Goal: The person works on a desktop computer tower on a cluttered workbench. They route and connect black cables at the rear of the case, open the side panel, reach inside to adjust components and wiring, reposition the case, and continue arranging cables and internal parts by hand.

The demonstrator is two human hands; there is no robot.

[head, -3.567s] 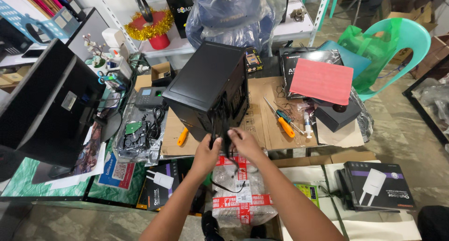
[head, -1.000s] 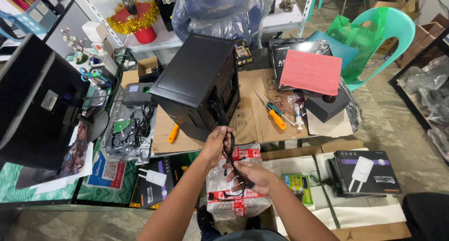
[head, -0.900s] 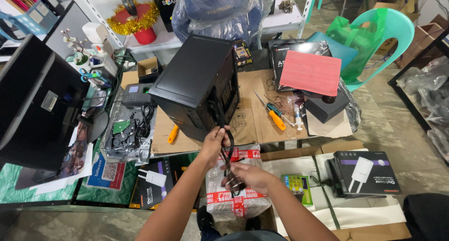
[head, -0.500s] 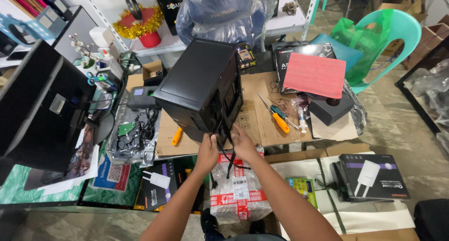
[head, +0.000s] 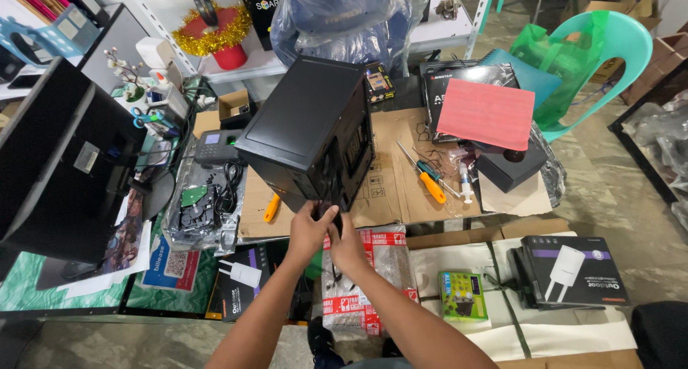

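Observation:
A black computer case stands on flattened brown cardboard in the middle of the view. My left hand and my right hand are pressed together at the case's near lower corner. Both pinch a thin black cable that hangs down from between them toward the wrapped parcel below. The cable's upper end is hidden behind my fingers, so I cannot tell where it joins the case.
An orange-handled screwdriver and a small syringe lie right of the case. A red sheet rests on black boxes. A dark monitor stands left, a green chair far right, and boxed goods below.
My hands dropped away from the case, drawing the black cable down over the parcel, then came back up. Both now meet at the case's lower corner again.

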